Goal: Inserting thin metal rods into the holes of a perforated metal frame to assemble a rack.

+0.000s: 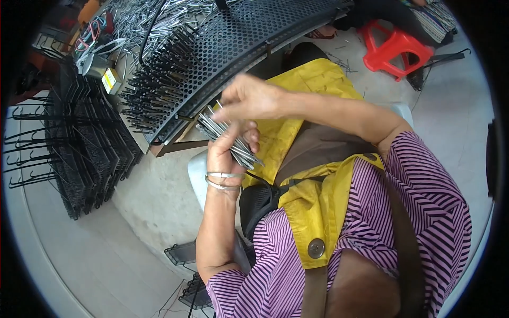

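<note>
A bundle of thin silvery metal rods [242,152] lies slantwise in my left hand [225,143], whose fingers are wrapped round it. Just above the bundle's far end is my right hand [253,98], its fingers bent and smeared by motion. Whether a rod is between those fingers cannot be made out. Beyond both hands stands a black perforated rack [238,40], curved by the lens. Many dark-tipped rods [161,79] stand upright in the holes at its left end.
Loose metal rods [132,26] are heaped behind the rack. Left of it are a small yellow-and-white box [111,81], scissors [91,36] and stacked black racks with hooks [87,138]. A red plastic stool [395,50] stands at the far right. A yellow apron [313,79] covers my lap.
</note>
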Demonstrator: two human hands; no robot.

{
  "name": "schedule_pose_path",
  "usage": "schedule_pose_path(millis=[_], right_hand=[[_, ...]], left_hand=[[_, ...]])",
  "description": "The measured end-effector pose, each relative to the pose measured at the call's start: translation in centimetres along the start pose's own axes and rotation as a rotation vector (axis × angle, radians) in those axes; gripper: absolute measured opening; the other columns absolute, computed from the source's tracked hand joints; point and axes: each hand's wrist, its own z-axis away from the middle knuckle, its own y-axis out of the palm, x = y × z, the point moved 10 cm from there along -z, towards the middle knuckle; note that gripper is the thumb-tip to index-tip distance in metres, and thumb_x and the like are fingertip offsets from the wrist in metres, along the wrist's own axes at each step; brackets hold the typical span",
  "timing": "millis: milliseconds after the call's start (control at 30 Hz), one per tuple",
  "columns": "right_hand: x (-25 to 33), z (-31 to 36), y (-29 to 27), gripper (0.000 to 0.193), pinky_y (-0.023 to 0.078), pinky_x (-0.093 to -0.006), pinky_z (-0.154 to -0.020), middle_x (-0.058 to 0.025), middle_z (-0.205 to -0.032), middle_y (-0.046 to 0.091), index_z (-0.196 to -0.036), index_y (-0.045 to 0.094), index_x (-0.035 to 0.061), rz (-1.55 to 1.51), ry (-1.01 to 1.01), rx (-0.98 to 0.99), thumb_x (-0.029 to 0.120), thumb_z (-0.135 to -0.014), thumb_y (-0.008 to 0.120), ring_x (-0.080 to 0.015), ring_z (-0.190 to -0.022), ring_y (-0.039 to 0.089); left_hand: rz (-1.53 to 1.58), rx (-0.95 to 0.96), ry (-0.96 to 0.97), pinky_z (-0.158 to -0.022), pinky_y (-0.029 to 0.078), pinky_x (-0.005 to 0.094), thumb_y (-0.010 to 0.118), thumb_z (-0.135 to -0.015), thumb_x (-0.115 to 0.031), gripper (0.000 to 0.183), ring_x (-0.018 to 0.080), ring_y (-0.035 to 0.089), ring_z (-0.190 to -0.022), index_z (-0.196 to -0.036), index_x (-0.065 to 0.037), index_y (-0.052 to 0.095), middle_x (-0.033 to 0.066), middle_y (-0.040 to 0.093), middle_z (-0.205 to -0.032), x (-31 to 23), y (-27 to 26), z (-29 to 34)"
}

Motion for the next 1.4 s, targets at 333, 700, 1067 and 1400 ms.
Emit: schedule_pose_path(millis=[333, 700, 1067, 1400], right_hand=[[-2.5, 1.6, -1.4, 0.008, 0.044, -0.023, -0.043, -0.0065, -0.059, 0.057, -0.072, 0.059, -0.0034, -0.582, 0.082, -0.161, 0.003, -0.071, 0.062, -0.0097, -0.047, 0.052], [-4.2, 1.2, -3.8, 0.012, 0.05, -0.0276, -0.046, -0.0096, -0.067, 0.059, -0.077, 0.059, -0.0022, -0.711, 0.129, -0.228, 0.009, -0.073, 0.062, -0.0158, -0.052, 0.057], [-4.2, 1.4, -5.7, 0.01, 0.051, -0.0298, -0.043, -0.0136, -0.064, 0.059, -0.074, 0.057, -0.0057, -0.649, 0.147, -0.341, 0.002, -0.071, 0.061, -0.0176, -0.05, 0.058], [2.4, -1.2, -10.4, 0.014, 0.052, -0.0221, -0.051, -0.0087, -0.072, 0.061, -0.085, 0.058, -0.0005, -0.381, -0.379, -0.577, 0.005, -0.073, 0.063, -0.0129, -0.062, 0.06]], left_hand=[[-0.106, -0.041, 0.003, -0.053, 0.049, 0.0299, 0.057, -0.076, -0.01, 0.026, 0.0214, 0.058, -0.065, -0.096, 0.004, 0.05, 0.0151, 0.059, -0.081, 0.0, 1.2, 0.5], [-0.248, -0.122, 0.007, -0.04, 0.041, 0.0247, 0.055, -0.078, -0.009, 0.019, 0.0183, 0.052, -0.054, -0.093, 0.002, 0.051, 0.0162, 0.058, -0.077, -0.2, 0.3, 1.0], [-0.257, -0.231, 0.103, -0.036, 0.039, 0.0249, 0.054, -0.078, -0.006, 0.015, 0.0183, 0.051, -0.047, -0.089, 0.003, 0.05, 0.0166, 0.058, -0.071, -1.2, -0.2, 1.2], [-0.003, -0.164, -0.002, -0.041, 0.036, 0.0248, 0.054, -0.08, -0.01, 0.012, 0.0146, 0.045, -0.051, -0.088, -0.002, 0.05, 0.0082, 0.051, -0.068, 0.5, -1.1, 0.6]])
